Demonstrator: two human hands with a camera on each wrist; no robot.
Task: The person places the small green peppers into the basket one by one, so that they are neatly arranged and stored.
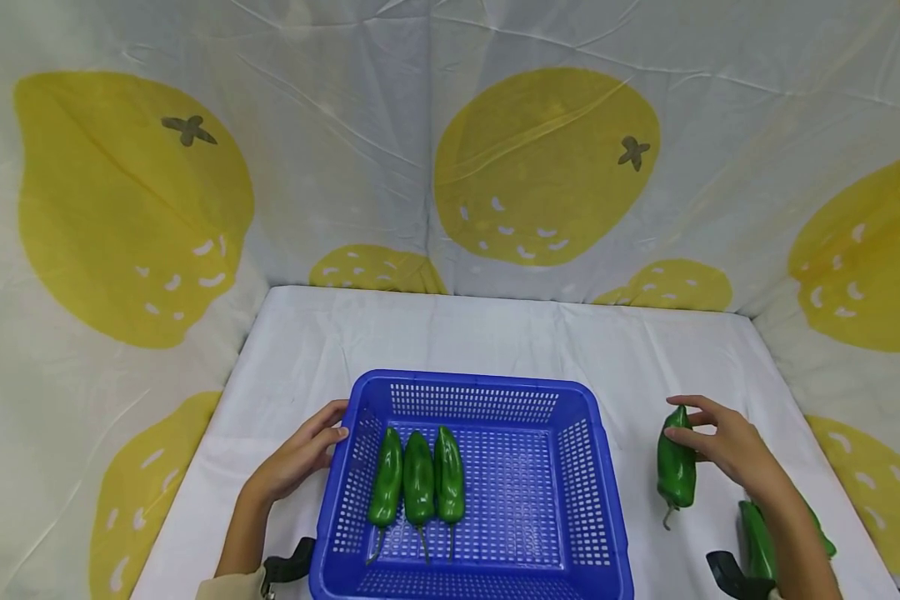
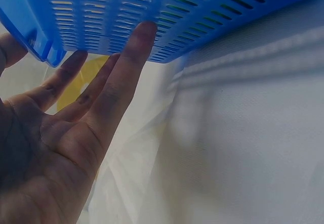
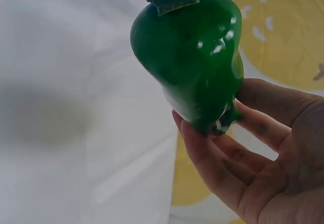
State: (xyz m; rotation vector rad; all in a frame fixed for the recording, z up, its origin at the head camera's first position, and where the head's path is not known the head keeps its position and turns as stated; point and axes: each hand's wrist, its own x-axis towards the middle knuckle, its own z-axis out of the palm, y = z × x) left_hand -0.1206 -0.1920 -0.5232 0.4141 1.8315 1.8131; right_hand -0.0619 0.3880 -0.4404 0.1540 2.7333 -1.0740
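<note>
My right hand pinches a green pepper near its tip, over the cloth to the right of the basket. In the right wrist view the pepper shows its stem end, with fingers and thumb around the narrow end. The blue plastic basket stands in front, with three green peppers side by side, stems towards me, in its left half. My left hand touches the basket's left side; in the left wrist view its mostly straight fingers rest against the slotted outer wall.
More green peppers lie on the white cloth at the right, partly hidden by my right forearm. Fabric walls printed with yellow lemons enclose the table at the back and both sides. Black straps show at the wrists.
</note>
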